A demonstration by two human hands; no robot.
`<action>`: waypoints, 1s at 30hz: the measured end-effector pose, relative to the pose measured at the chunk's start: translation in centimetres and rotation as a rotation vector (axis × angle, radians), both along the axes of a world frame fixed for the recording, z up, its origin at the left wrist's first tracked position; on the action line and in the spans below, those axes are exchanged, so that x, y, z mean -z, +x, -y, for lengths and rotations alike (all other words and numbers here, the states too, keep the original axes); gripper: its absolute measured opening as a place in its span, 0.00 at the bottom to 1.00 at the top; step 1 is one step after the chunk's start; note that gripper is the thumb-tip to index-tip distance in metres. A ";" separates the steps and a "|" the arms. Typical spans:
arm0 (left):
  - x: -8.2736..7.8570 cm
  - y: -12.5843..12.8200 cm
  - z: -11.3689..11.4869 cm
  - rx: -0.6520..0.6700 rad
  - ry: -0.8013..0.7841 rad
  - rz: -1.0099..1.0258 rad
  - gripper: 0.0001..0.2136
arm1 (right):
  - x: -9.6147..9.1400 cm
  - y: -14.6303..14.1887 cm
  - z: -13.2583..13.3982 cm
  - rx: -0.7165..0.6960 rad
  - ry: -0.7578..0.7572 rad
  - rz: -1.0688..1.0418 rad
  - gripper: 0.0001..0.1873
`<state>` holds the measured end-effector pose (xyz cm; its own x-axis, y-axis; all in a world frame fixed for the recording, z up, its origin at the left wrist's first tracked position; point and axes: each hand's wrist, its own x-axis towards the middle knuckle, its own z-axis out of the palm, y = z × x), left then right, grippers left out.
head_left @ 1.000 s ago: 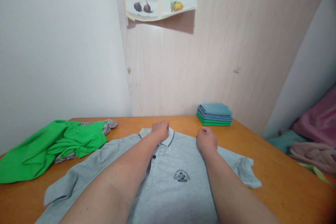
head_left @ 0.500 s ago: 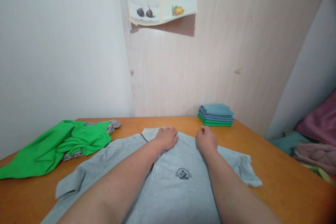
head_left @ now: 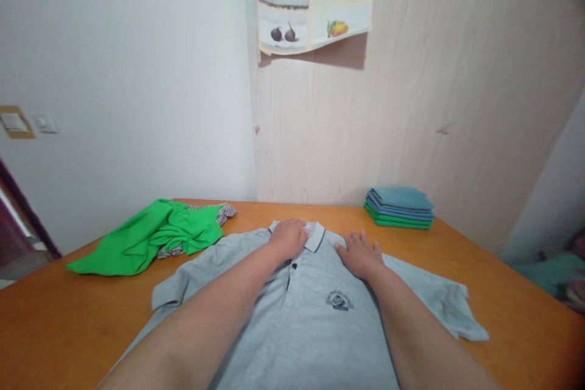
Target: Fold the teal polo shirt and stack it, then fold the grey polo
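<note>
A light grey polo shirt [head_left: 320, 341] lies spread front side up, its collar [head_left: 315, 236] at the far end and a dark printed emblem on the chest. My left hand [head_left: 289, 240] rests over the left part of the collar, fingers close together and bent over it, hiding that part. Beside the far shoulder, my right hand [head_left: 361, 256] lies flat on the fabric with its fingers spread. A dark button [head_left: 294, 266] shows below the collar.
On the orange-brown table [head_left: 55, 317], a crumpled green garment [head_left: 150, 234] with striped cloth lies at left. Folded blue and green cloths [head_left: 399, 207] are stacked at back right. Fruit pictures [head_left: 315, 6] hang on the wall behind.
The view has swung left. My right hand has opened from curled fingers to lie flat on the shirt. My left hand has shifted left along the collar, uncovering its right flap and a button.
</note>
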<state>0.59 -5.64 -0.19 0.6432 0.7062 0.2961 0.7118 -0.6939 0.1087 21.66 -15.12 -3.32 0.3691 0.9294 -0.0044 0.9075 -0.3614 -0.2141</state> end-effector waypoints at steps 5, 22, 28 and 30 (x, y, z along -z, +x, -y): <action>-0.7 -6.8 -0.5 -0.158 -0.019 -0.005 0.15 | 0.4 -0.1 -0.3 0.036 -0.013 0.039 0.41; 2.1 -9.9 1.2 -0.170 -0.130 -0.047 0.27 | -1.2 -8.2 -1.9 -0.193 0.066 0.071 0.43; 1.4 -11.1 1.0 -0.199 -0.168 -0.044 0.29 | 0.0 -7.2 -1.8 -0.144 -0.022 0.071 0.46; 0.8 -11.8 0.7 -0.225 -0.166 0.009 0.25 | 0.1 -6.6 -1.8 -0.144 -0.020 0.079 0.46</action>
<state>-11.25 -6.33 -1.02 0.4630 0.8700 0.1694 0.8443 -0.4910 0.2144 15.10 -13.36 -3.38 0.2321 0.9727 -0.0002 0.9639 -0.2300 -0.1344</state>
